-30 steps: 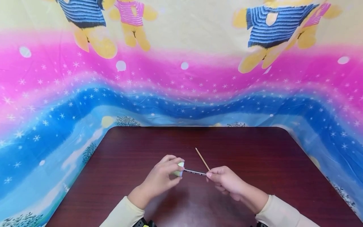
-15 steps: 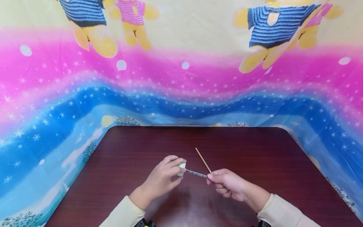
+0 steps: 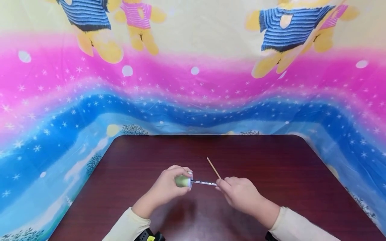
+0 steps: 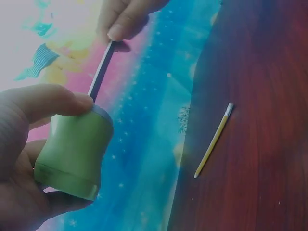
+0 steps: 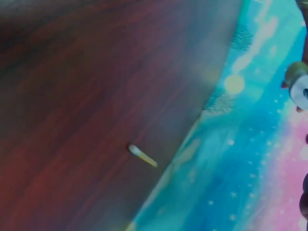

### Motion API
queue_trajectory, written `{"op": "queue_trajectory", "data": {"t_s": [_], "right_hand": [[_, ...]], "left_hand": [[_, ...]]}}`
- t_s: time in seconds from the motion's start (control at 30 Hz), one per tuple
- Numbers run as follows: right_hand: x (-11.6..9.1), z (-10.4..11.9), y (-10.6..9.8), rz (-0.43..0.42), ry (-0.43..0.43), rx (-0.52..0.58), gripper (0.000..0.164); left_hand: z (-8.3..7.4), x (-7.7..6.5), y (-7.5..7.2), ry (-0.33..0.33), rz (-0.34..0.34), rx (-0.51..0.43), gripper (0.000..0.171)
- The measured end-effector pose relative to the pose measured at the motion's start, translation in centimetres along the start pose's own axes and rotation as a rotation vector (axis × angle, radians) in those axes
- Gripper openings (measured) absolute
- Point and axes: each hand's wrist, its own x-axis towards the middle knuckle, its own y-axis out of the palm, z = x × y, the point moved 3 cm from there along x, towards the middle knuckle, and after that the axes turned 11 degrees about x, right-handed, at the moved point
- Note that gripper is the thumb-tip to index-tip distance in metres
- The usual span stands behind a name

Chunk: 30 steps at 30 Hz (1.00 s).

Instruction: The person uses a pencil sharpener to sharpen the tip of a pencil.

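Observation:
My left hand [image 3: 166,187] grips a green pencil sharpener [image 4: 77,144], a waisted barrel with a pale end face that points right. Into that end goes the tip of a dark pencil [image 3: 202,182] with white markings. My right hand [image 3: 241,194] pinches this pencil near its other end, back of the hand upward. Both hands are raised over the table. In the left wrist view the thumb lies at the sharpener's rim, right by the pencil [image 4: 102,72]. The right wrist view catches only the sharpener's pale end [image 5: 300,91] at its right edge.
A yellow pencil [image 3: 213,167] lies on the dark red-brown table [image 3: 144,154], just beyond my right hand. Behind the table hangs a colourful printed cloth [image 3: 193,87] with bears and snowflakes, which also runs along both sides.
My right hand has rolled over, from fingers showing to its back showing, still pinching the dark pencil. My left hand has shifted slightly left and turned, so more of the sharpener shows.

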Motion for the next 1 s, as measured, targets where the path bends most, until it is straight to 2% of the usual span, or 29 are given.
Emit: {"op": "queue_trajectory", "data": {"t_s": [0.07, 0.1, 0.2, 0.3, 0.43, 0.53, 0.6, 0.67, 0.73, 0.77, 0.8, 0.83, 0.9, 0.97, 1.0], "right_hand": [[-0.3, 0.1, 0.2, 0.016, 0.043, 0.056, 0.039], [-0.3, 0.2, 0.2, 0.032, 0.083, 0.106, 0.035], [-0.4, 0.3, 0.1, 0.106, 0.289, 0.337, 0.020], [-0.3, -0.1, -0.1, 0.198, 0.581, 0.668, 0.009], [-0.9, -0.6, 0.3, 0.309, 1.069, 1.320, 0.020], [-1.3, -0.8, 0.4, 0.328, 1.324, 1.723, 0.022], [-1.5, -0.9, 0.5, 0.346, 1.361, 1.897, 0.022], [-1.7, -1.0, 0.5, 0.373, 1.360, 2.007, 0.025], [-1.8, -1.1, 0.6, 0.408, 1.366, 1.996, 0.026], [-1.8, -1.2, 0.7, 0.423, 1.355, 1.943, 0.026], [-1.6, -1.3, 0.7, 0.442, 1.323, 1.843, 0.025], [-1.4, -1.4, 0.7, 0.461, 1.251, 1.689, 0.024], [-0.8, -1.5, 0.5, 0.482, 1.045, 1.273, 0.020], [0.0, -1.4, 0.1, 0.452, 0.753, 0.811, 0.021], [0.3, -1.2, -0.1, 0.404, 0.606, 0.591, 0.023]], "left_hand": [[-0.1, 0.0, 0.1, 0.018, 0.004, -0.008, 0.025], [-0.1, 0.0, 0.2, 0.033, 0.003, -0.010, 0.025], [-0.1, -0.1, 0.2, 0.107, -0.010, 0.006, 0.026], [-0.4, 0.0, 0.2, 0.244, -0.058, 0.102, 0.027], [-0.9, 0.1, 0.3, 0.448, -0.166, 0.265, 0.027], [-1.2, 0.1, 0.5, 0.551, -0.237, 0.336, 0.028], [-1.4, 0.0, 0.5, 0.605, -0.290, 0.383, 0.029], [-1.6, -0.1, 0.6, 0.654, -0.333, 0.421, 0.031], [-1.6, -0.2, 0.7, 0.671, -0.353, 0.438, 0.031], [-1.5, -0.2, 0.7, 0.663, -0.350, 0.434, 0.031], [-1.4, -0.2, 0.7, 0.635, -0.338, 0.422, 0.032], [-1.2, -0.2, 0.7, 0.593, -0.318, 0.401, 0.032], [-0.7, -0.2, 0.4, 0.466, -0.269, 0.347, 0.032], [-0.2, -0.2, 0.1, 0.324, -0.218, 0.265, 0.032], [-0.1, -0.3, 0.0, 0.256, -0.192, 0.218, 0.032]]}}
